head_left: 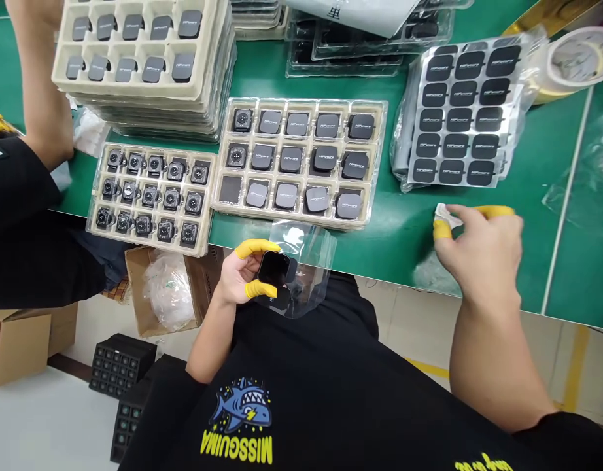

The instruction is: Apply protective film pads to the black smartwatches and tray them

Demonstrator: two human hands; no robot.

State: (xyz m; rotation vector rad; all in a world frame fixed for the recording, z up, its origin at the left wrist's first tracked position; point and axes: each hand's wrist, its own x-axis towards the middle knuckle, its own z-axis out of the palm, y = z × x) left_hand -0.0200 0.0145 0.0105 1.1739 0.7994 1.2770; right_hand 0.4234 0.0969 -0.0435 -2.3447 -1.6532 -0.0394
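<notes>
Yellow finger covers are on both of my hands. My left hand (242, 275) holds a black square watch (274, 269) by its edges, dark screen up, with a clear plastic film (309, 261) hanging beside it. Over the table's right part, my right hand (478, 245) pinches a small crumpled white cloth (447, 216). Beyond my left hand lies a tray (301, 218) of square black pieces, several with white lettering; its front left compartment holds no watch. To its left, a smaller-celled tray (147, 244) carries watch bodies with their round backs up.
Stacked trays (184, 108) stand at the back left. Sheets of black stickers (461, 118) and a tape roll (581, 59) lie at the right. Another person's arm (44, 85) reaches in at the left. Below the edge sits an open carton (135, 281).
</notes>
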